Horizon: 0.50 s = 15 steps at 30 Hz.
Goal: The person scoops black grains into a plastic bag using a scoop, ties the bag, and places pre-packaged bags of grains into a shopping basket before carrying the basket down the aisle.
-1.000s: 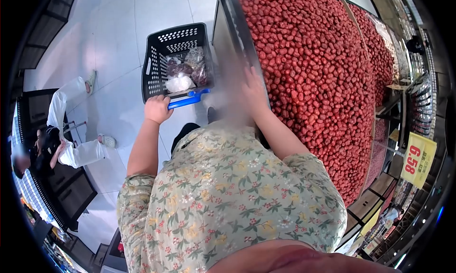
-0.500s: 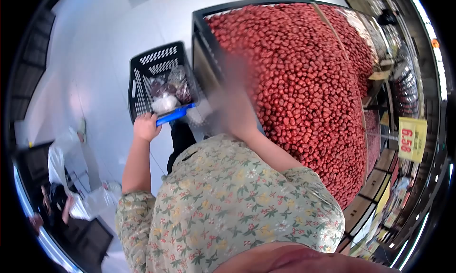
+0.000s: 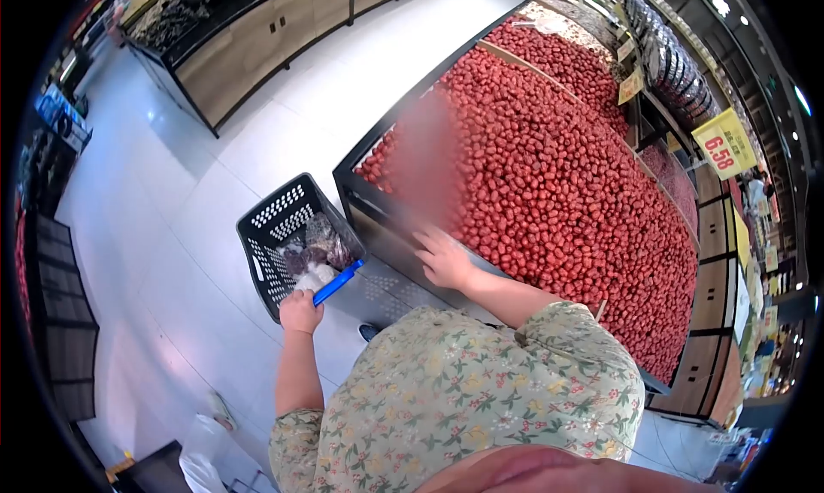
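My left hand (image 3: 300, 310) is wrapped round the end of the blue handle (image 3: 338, 283) of a black perforated basket (image 3: 251, 229). Inside the basket lie clear bags of dark goods (image 3: 321, 240) and a white bag (image 3: 316, 278). My right hand (image 3: 443, 258) has its fingers spread over the near edge of a display bin (image 3: 390, 221) and nothing shows in it. Heaped red dates (image 3: 549, 201) fill the bin beside that hand. A blurred patch hides part of the bin's edge and the dates just beyond my fingers.
A yellow price sign (image 3: 725, 144) stands at the right. Wooden cabinets (image 3: 257, 42) with dark goods on top line the upper left. At the lower left, a person's leg in white trousers (image 3: 204, 452) shows. More shelves (image 3: 64, 308) run along the left.
The view has swung, bringing the cabinets into sight at the upper left. The person at the left has slid mostly out of frame. My left hand has kept its hold on the handle.
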Each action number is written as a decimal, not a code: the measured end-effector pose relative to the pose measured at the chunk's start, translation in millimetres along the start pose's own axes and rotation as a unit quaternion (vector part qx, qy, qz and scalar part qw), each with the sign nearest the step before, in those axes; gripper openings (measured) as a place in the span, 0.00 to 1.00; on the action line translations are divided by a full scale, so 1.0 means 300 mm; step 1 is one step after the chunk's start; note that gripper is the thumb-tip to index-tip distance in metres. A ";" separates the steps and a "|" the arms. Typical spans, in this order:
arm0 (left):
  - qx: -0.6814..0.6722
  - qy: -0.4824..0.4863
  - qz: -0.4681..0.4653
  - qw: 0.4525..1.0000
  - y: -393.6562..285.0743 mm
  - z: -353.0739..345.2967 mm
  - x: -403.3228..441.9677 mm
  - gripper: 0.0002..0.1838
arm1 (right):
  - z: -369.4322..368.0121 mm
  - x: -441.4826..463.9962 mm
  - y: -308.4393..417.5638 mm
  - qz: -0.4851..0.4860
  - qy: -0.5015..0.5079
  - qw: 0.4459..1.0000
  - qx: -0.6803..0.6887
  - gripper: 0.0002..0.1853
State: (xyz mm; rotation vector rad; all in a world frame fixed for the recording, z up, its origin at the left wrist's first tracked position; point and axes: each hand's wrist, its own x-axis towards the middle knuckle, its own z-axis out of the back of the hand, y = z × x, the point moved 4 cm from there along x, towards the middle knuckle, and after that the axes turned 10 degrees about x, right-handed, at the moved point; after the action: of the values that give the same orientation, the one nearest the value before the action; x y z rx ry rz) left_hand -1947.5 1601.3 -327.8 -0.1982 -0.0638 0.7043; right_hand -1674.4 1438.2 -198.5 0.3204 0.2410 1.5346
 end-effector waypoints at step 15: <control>-0.013 -0.066 -0.056 0.996 0.293 0.015 0.346 0.13 | -0.032 0.035 -0.001 -0.065 0.057 0.995 -0.045 0.13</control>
State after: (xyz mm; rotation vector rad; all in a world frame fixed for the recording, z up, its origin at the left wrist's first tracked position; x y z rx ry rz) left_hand -1925.2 1734.8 -342.1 -0.1718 -0.2084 0.6050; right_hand -1677.1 1449.3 -207.0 0.1439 0.2768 1.4324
